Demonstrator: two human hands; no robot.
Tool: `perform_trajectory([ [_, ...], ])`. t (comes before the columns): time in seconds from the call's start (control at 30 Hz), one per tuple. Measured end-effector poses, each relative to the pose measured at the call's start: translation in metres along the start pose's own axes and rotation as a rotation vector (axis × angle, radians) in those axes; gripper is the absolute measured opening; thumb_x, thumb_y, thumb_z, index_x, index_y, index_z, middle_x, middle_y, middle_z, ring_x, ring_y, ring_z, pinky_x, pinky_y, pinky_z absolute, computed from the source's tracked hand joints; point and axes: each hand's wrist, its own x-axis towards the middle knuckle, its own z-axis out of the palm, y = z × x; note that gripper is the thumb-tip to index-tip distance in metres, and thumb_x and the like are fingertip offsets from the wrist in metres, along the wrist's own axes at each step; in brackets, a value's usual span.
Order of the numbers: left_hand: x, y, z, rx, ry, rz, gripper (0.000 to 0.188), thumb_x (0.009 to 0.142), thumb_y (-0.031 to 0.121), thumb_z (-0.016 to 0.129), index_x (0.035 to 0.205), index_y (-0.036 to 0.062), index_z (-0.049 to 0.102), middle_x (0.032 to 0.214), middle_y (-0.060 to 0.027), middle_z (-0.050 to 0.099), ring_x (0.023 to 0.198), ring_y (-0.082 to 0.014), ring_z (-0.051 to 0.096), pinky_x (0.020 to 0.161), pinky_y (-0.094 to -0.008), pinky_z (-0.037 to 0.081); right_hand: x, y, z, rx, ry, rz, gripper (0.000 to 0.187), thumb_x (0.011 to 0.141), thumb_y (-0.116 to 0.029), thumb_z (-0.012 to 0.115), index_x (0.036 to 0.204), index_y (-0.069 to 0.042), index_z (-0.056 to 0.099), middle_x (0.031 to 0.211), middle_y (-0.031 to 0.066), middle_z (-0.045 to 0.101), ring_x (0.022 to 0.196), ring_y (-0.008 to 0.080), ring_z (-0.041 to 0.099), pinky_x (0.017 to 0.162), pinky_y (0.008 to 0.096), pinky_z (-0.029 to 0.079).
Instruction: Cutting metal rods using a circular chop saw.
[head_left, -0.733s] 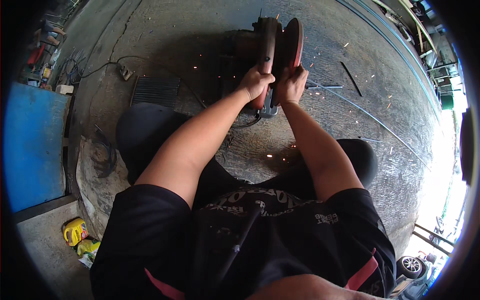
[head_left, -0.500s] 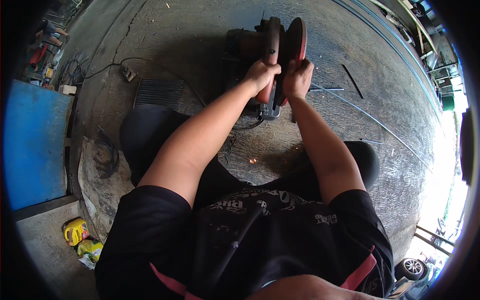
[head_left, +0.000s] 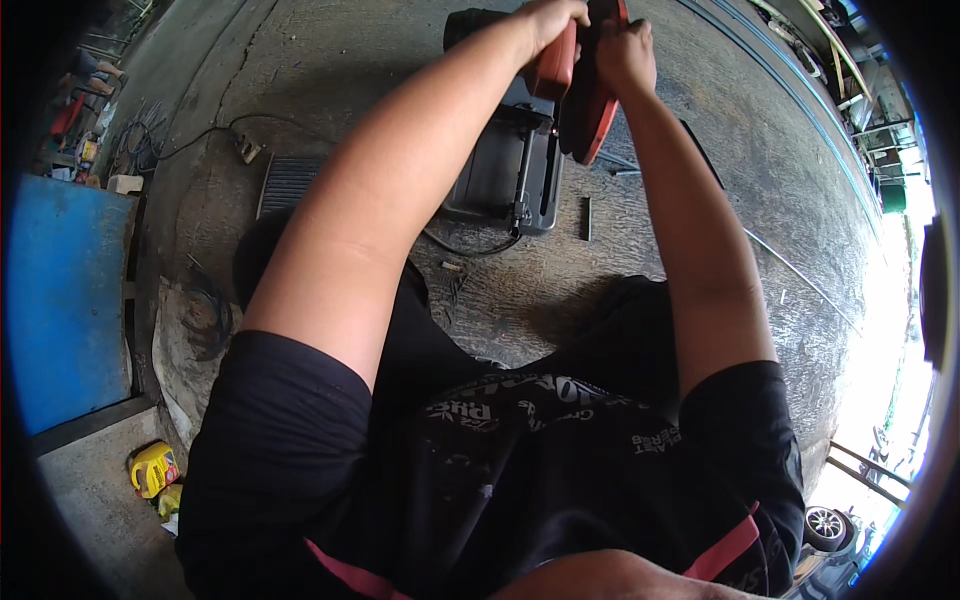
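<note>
A chop saw with a dark metal base (head_left: 478, 185) stands on the floor in front of me, its cutting head raised at the top of the view. My left hand (head_left: 548, 22) is closed round the head's red handle (head_left: 555, 72). To its right, my right hand (head_left: 628, 55) grips the red disc guard (head_left: 600, 125), fingers curled over the edge. The far part of the saw is cut off by the picture's upper rim. Beside the base, a short metal piece (head_left: 587, 218) lies on the concrete.
A dark bar (head_left: 702, 152) and a long thin rod (head_left: 800, 272) lie to the right. At the left are a ribbed grate (head_left: 290, 185), a power cable with a plug (head_left: 246, 150), a blue panel (head_left: 75, 300) and a yellow jug (head_left: 153, 470). Long pipes (head_left: 770, 65) run along the far right.
Both hands have moved up and away from me, and the saw head has swung up with them, baring the base. Sparks seen earlier near the floor are gone.
</note>
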Motion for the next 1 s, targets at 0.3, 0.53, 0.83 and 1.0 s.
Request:
perform_trajectory([
  [0.3,0.023,0.014,-0.014,-0.015,-0.094,-0.018,0.031,0.074,0.034,0.055,0.083,0.004,0.054,0.063,-0.0109,0.055,0.053,-0.0239,0.055,0.053,-0.0387,0.05,0.058,-0.028,-0.005,-0.165,-0.297,-0.189,0.032,0.087,-0.015,0.045,0.114,0.002,0.045,0.108,0.0261,0.053,0.101,0.0448,0.054,0.082,0.0452,0.047],
  [0.53,0.017,0.026,-0.006,0.012,-0.064,-0.027,0.031,0.076,0.035,0.054,0.084,0.0044,0.054,0.064,-0.0108,0.055,0.054,-0.0239,0.055,0.054,-0.0386,0.05,0.103,-0.017,0.017,-0.952,-0.317,-0.816,0.028,0.08,-0.013,0.059,0.102,0.004,0.059,0.108,0.0186,0.056,0.097,0.0365,0.058,0.08,0.0407,0.048],
  [0.83,0.004,0.048,-0.001,0.054,-0.015,-0.038,0.032,0.077,0.036,0.053,0.084,0.0049,0.054,0.065,-0.0106,0.055,0.054,-0.024,0.055,0.056,-0.0386,0.051,0.114,-0.045,-0.003,-1.124,-0.57,-0.822,0.035,0.079,-0.026,0.065,0.108,-0.007,0.065,0.116,0.0184,0.059,0.105,0.0345,0.058,0.087,0.0452,0.046],
  [1.0,0.0,0.064,-0.004,0.085,0.025,-0.044,0.033,0.078,0.037,0.053,0.084,0.0052,0.054,0.066,-0.0106,0.056,0.055,-0.024,0.055,0.056,-0.0385,0.051,0.116,-0.061,-0.007,-1.231,-0.721,-0.931,0.033,0.08,-0.031,0.063,0.107,-0.013,0.066,0.112,0.0106,0.062,0.102,0.0305,0.059,0.083,0.0454,0.049],
])
